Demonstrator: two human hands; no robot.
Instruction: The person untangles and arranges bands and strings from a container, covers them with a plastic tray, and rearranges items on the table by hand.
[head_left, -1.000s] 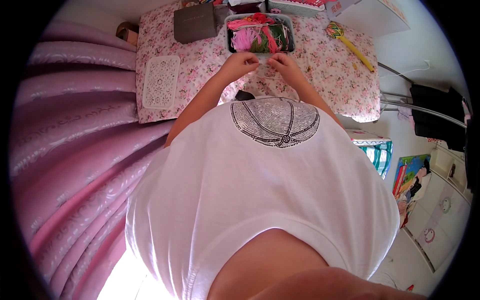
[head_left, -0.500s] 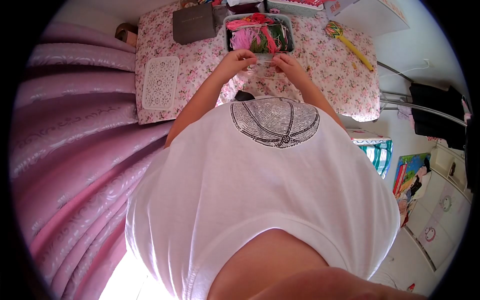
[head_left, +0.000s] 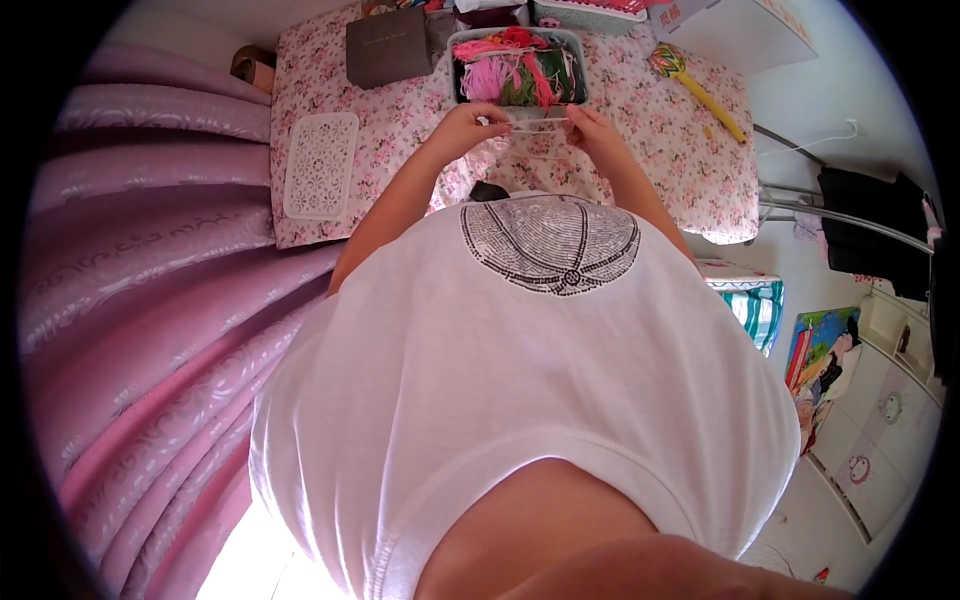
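A thin white cord (head_left: 540, 121) stretches between my two hands above the flowered tablecloth, with a loose loop hanging below it. My left hand (head_left: 472, 127) is closed in a pinch on one end, thumb and fingertips together. On the other side my right hand (head_left: 594, 130) pinches the cord too, its fingers closed. Just beyond both hands stands a grey-green basket (head_left: 453, 80) holding pink, red and dark green bundles of yarn (head_left: 516, 78).
A white lattice lid (head_left: 322, 166) lies at the table's left. Behind it sits a dark grey box (head_left: 388, 48). A yellow-handled stick with a colourful round head (head_left: 697, 90) is at right. A white carton (head_left: 735, 30) stands behind. Pink curtains (head_left: 160, 230) hang at left.
My right hand has moved a little to the right, away from the left hand, and the cord between them spans a wider gap. The left hand has barely shifted.
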